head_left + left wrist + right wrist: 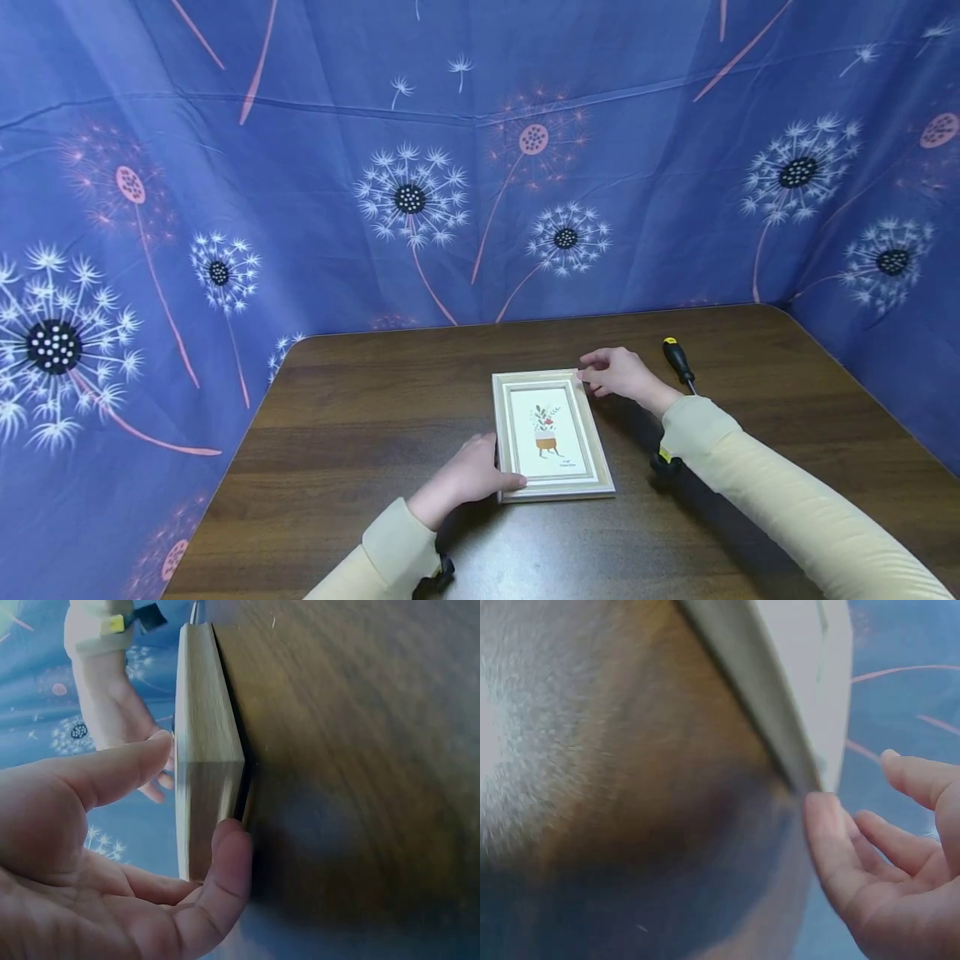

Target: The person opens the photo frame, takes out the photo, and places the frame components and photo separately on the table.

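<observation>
A cream picture frame (pixel 505 433) lies face up on the brown table, with a print of a potted plant (pixel 546 429) in it. My left hand (pixel 472 471) holds its near left corner. The thumb rests on the front, and in the left wrist view the fingers curl at the side of the frame (pixel 206 705), one reaching its lower edge. At the far right corner is my right hand (pixel 621 375). In the right wrist view, a fingertip touches the frame's corner (pixel 814 769), while the thumb stands apart from it.
A black and yellow screwdriver (pixel 677 358) lies right of the frame, just beyond the right forearm. The wooden table (pixel 360 417) ends at a blue dandelion-print cloth (pixel 315 208) hanging behind and at both sides.
</observation>
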A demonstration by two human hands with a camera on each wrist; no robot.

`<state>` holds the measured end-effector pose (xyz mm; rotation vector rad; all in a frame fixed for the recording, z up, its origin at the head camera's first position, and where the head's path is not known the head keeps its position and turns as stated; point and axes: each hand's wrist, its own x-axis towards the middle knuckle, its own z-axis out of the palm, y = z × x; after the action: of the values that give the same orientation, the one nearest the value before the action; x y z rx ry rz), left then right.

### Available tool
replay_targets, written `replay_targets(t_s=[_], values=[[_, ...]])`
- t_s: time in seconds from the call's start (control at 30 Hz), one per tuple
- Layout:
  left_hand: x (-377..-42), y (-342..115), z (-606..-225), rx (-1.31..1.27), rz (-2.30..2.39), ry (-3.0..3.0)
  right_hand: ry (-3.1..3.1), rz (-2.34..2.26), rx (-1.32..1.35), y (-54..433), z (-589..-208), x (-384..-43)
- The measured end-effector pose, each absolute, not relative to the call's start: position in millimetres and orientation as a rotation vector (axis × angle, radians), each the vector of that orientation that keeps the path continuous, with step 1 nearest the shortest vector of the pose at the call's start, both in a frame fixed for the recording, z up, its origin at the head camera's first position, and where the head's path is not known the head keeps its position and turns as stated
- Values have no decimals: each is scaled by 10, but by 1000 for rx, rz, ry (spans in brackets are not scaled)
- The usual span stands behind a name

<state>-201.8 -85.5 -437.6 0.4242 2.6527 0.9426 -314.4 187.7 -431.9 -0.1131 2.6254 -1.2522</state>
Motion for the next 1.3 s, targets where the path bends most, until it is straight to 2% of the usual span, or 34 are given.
replay_targets(t_s=[0.23,0.53,0.9,1.3], values=[[-2129,-893,-4389,450,958,2659,2746,-1081,-269,1901,-4057,-2973],[-2260,-915,-4461,395,1098,2639,2910,-960,-506,1915,-4053,-2663],[-2322,-852,-4521,347,1168,2623,2916,-1000,-405,1919,-4371,-2280],[-2296,-806,-4557,309,1137,2638,2712,-1243,-277,1823,-4566,-2176]])
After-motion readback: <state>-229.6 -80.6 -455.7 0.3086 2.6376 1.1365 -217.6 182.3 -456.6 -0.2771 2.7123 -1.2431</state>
